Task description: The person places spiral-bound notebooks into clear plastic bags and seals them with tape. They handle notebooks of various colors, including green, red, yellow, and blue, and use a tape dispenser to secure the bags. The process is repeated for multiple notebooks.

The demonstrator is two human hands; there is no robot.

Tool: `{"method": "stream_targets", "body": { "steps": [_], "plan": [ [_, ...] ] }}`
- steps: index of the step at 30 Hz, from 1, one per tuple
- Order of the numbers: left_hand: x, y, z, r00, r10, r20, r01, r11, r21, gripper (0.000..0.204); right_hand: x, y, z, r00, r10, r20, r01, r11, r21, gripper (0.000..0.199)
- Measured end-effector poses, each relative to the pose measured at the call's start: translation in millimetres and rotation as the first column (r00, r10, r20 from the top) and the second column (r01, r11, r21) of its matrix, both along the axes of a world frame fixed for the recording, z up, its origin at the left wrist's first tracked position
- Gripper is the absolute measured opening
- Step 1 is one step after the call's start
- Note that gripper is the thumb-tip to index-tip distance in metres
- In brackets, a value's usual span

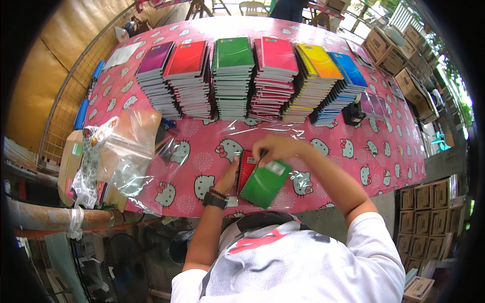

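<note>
My left hand [230,174] grips the left edge of a small bundle of notebooks: a red notebook [246,169] behind, a green notebook [265,183] in front, held just above the near edge of the tabletop [202,151]. My right hand [275,147] pinches the top of the bundle, fingers closed on it. Step in hand, as I judge it: gathering one notebook of each colour into a set. Six stacks of notebooks [232,81] stand in a row further back; clear plastic bags [129,146] lie to the left. Next move calls for squaring the edges while keeping a firm grip.
</note>
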State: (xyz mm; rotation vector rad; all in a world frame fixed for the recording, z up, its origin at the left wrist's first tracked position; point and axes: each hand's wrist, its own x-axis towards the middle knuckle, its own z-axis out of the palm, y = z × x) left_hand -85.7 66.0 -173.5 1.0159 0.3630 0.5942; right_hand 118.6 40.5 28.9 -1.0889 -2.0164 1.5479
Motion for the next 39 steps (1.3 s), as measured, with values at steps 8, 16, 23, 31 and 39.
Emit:
{"method": "stream_targets", "body": {
  "steps": [8, 16, 23, 31, 39],
  "plan": [
    [-11, -23, 78, 0.951, 0.094, -0.295, -0.075, 0.994, 0.077, 0.050, -2, 45, 110, 0.692, -0.663, 0.285, -0.044, 0.355, 0.934, 0.029],
    [-3, -23, 76, 0.937, 0.081, -0.340, -0.048, 0.993, 0.104, 0.053, 47, 92, 126, 0.581, -0.583, 0.568, -0.168, 0.597, 0.784, 0.041],
    [-1, -25, 87, 0.944, 0.041, -0.328, -0.019, 0.997, 0.070, 0.049, 78, 100, 148, 0.681, -0.729, 0.072, -0.061, 0.041, 0.997, 0.017],
    [-8, -18, 65, 0.983, 0.086, -0.161, -0.106, 0.987, -0.122, 0.040, 35, -14, 76, 0.946, -0.191, 0.262, 0.083, 0.924, 0.374, 0.017],
    [0, -29, 90, 0.875, 0.297, -0.382, -0.086, 0.873, 0.481, 0.060, 48, 18, 65, 0.755, -0.655, -0.006, 0.212, 0.236, 0.948, 0.045]
  ]
}}
